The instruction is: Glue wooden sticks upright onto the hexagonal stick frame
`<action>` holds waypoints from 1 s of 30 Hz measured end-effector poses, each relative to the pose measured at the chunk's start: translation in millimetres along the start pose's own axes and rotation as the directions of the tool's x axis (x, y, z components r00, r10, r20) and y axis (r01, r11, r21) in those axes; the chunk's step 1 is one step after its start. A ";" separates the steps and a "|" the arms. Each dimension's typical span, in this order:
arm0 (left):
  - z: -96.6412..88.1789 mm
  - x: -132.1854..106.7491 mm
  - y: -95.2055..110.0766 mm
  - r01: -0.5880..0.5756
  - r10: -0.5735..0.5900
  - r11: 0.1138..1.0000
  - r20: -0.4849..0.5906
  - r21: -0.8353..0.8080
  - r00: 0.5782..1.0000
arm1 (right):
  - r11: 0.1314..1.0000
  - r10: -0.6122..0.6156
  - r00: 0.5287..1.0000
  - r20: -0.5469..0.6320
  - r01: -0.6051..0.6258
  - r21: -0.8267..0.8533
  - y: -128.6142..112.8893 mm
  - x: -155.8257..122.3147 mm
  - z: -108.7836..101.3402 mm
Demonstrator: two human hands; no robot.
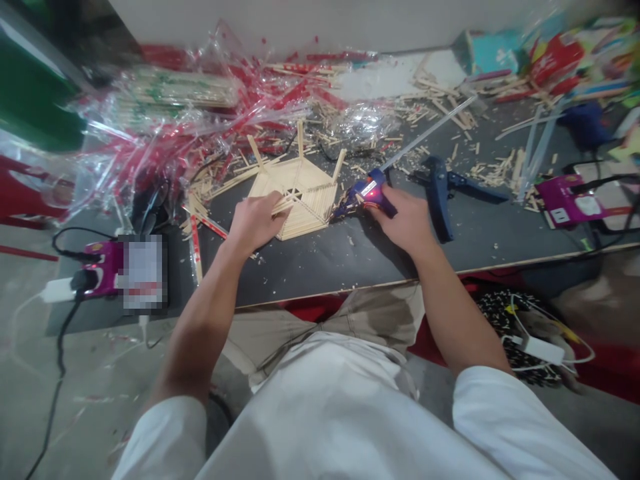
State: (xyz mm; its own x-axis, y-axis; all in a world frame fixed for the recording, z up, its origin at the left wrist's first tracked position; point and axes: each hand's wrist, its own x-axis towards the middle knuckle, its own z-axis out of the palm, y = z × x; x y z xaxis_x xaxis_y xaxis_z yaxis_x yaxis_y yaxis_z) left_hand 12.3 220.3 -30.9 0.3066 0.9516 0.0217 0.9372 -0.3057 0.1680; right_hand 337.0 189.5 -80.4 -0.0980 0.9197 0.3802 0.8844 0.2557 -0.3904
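Observation:
A hexagonal panel of thin wooden sticks (310,217) lies on the dark table, with a few short sticks standing up along its far edges and a small dark opening near its middle. Over its near left part, my left hand (257,223) is closed, with what looks like a thin wooden stick (286,202) between the fingertips. My right hand (403,217) grips a blue hot glue gun (371,190) whose small light glows red. Its nozzle points left, close to the panel's right corner. A long clear glue stick (430,132) sticks out behind the gun.
A dark blue clamp-like tool (443,197) lies right of my right hand. Purple power strips (570,200) and a phone (145,273) sit at the sides, with cables. Plastic wrappers (245,113) and loose wooden sticks (445,100) cover the back of the table (300,277).

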 end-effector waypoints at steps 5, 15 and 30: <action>-0.1 -0.2 0.0 -0.002 0.001 1.000 -0.004 -0.019 1.000 | 1.000 -0.017 1.000 0.007 0.017 0.012 1.9 -1.8 -1.3; 1.2 0.4 -0.3 0.003 -0.003 1.000 -0.009 0.005 1.000 | 0.999 -0.054 0.997 -0.054 0.054 -0.003 6.3 -2.6 1.2; 1.3 0.3 -1.4 -0.021 0.020 1.000 -0.028 -0.021 0.999 | 0.999 -0.034 0.997 -0.064 0.032 -0.028 8.7 -3.4 2.5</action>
State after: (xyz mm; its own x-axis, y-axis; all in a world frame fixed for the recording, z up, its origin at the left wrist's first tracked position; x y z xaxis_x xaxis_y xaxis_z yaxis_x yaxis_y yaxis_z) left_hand 11.3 221.0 -32.5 0.3207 0.9457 0.0526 0.9269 -0.3248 0.1879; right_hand 343.9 189.3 -87.2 -0.0984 0.8894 0.4464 0.8931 0.2768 -0.3546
